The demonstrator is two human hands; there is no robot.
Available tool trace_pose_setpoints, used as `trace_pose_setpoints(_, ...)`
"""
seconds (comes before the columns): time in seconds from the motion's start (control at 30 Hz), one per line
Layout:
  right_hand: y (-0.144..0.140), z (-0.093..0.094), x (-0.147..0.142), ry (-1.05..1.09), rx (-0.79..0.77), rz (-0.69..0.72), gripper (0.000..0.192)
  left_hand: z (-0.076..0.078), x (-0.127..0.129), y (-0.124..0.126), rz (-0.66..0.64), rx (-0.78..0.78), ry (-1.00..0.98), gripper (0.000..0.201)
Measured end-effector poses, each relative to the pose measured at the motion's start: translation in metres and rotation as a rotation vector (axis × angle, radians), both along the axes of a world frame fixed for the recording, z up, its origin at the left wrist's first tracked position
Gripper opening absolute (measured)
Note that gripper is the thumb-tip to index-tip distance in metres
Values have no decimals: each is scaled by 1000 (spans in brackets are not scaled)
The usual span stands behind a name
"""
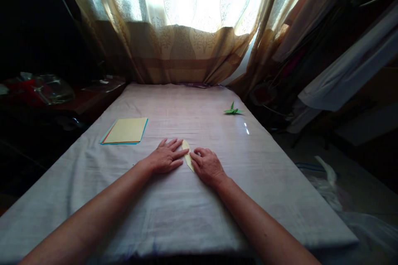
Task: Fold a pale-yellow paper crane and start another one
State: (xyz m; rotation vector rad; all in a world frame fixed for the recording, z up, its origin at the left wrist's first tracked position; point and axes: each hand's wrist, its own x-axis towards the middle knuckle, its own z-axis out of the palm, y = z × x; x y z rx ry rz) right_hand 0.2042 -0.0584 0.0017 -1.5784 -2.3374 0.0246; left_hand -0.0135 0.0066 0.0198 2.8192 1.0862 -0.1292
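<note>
A narrow folded piece of pale yellow paper [188, 158] lies aslant on the cloth-covered table, pointed toward its near end. My left hand [164, 158] rests flat with its fingers spread, the tips on the paper's left side. From the right, my right hand [207, 165] has its fingers curled, thumb and forefinger closed at the paper's edge. Its other fingers are bent under and partly hidden. Farther left lies a stack of square paper sheets [127, 130], yellow on top with red and blue edges showing. A green folded paper crane [233, 109] stands at the far right.
A pale wrinkled cloth [174, 219] covers the table. Patterned curtains [177, 49] hang beyond its far edge before a bright window. A dark side surface with a red and clear plastic package [40, 89] stands left. Clothes [345, 72] hang at right, above plastic bags on the floor.
</note>
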Motion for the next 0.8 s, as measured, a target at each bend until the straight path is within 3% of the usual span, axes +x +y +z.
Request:
trace_pose_setpoints(0.17, 0, -1, 0, 20, -8, 6, 30, -5, 3, 0, 126, 71, 3, 53)
trace_pose_setpoints(0.3, 0, -3, 0, 32, -6, -65, 34, -5, 12, -6, 225, 216, -142, 41)
trace_pose_setpoints(0.47, 0, -3, -1, 43, -26, -134, 31, -4, 25, -16, 172, 291, -316, 30)
trace_pose_setpoints(0.8, 0, -12, -22, 166, -117, -262, 34, -5, 28, -22, 190, 264, -264, 23)
